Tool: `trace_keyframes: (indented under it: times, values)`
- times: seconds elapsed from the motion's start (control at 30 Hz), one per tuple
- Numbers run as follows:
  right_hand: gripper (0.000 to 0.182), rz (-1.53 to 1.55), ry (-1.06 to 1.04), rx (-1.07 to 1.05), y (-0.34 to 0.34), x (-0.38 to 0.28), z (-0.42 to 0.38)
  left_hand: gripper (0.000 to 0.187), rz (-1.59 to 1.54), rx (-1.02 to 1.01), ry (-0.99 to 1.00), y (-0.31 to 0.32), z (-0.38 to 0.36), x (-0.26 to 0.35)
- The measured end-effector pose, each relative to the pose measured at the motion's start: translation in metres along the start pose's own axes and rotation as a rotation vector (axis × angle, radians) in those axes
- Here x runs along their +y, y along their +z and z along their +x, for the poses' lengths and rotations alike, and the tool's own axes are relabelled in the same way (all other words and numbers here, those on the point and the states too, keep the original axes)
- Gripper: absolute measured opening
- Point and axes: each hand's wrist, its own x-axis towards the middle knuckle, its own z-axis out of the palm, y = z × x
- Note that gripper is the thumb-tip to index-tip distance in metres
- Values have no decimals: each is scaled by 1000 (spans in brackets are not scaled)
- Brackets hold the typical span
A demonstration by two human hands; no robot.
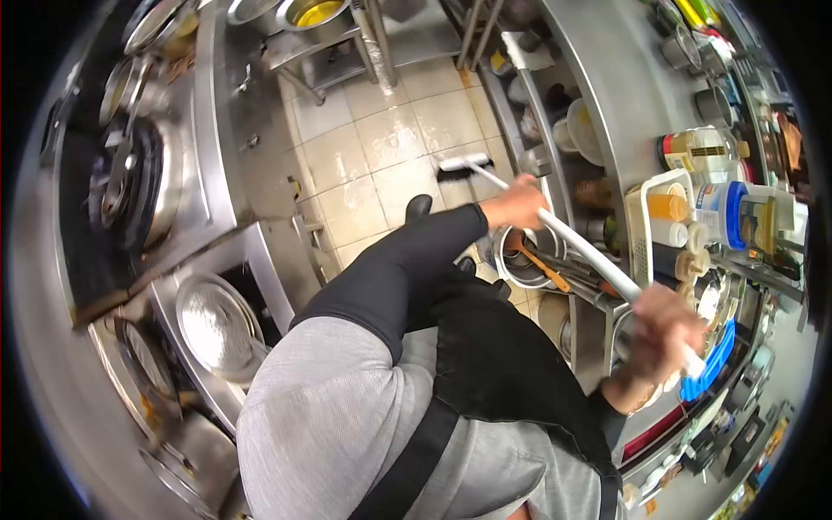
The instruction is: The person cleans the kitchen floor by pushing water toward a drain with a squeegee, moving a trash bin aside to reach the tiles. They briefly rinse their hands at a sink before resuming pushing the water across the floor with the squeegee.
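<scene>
A broom with a white handle (594, 254) runs slantwise across the view in front of me. Its head (465, 165), white on top with dark bristles, is at the tiled floor. My left hand (520, 204), at the end of a black sleeve, is wrapped round the lower part of the handle. Near the top end, my right hand (666, 334) is closed on the same handle and slightly blurred. The handle's tip sticks out past the right hand, close to a blue plastic item (711, 364). My shoes show below the broom head.
Wet-looking floor tiles (364, 152) lie between steel counters. A pot with a wooden spoon (542, 260) stands beside my legs. Bottles, a white basket (640, 238) and tubs crowd the right counter. At left are a wok (160, 186) and a round metal lid (217, 321).
</scene>
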Motion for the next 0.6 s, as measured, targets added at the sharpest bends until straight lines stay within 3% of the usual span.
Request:
trace_keyframes:
  times: [0.07, 0.17, 0.23, 0.27, 0.33, 0.43, 0.5, 0.57, 0.6]
  values:
    - [25, 81, 30, 31, 29, 57, 11, 20, 93, 25, -178, -27, 2, -64]
    - [25, -100, 114, 24, 49, 128, 20, 25, 214, 53, -479, -73, 23, -126]
    - [25, -222, 171, 28, 57, 139, 37, 23, 327, 216, -403, -84, 35, -163]
    - [26, -315, 285, 137, 55, 128, 44, 22, 283, 96, -346, -89, 46, -168]
    - [28, -388, 293, 166, 44, 83, 70, 19, 202, -67, -197, -124, 62, -144]
    - [33, 60, 99, -160, 31, 38, 120, 13, 29, -121, 83, -162, 33, -88]
    - [35, 163, 183, -101, 53, 56, 130, 13, 74, -192, 10, -157, -7, -108]
    - [37, 147, 279, -152, 91, 107, 130, 12, 105, -44, -255, -152, -76, -157]
    - [38, 54, 370, -233, 114, 128, 129, 14, 139, -64, -430, -157, -108, -181]
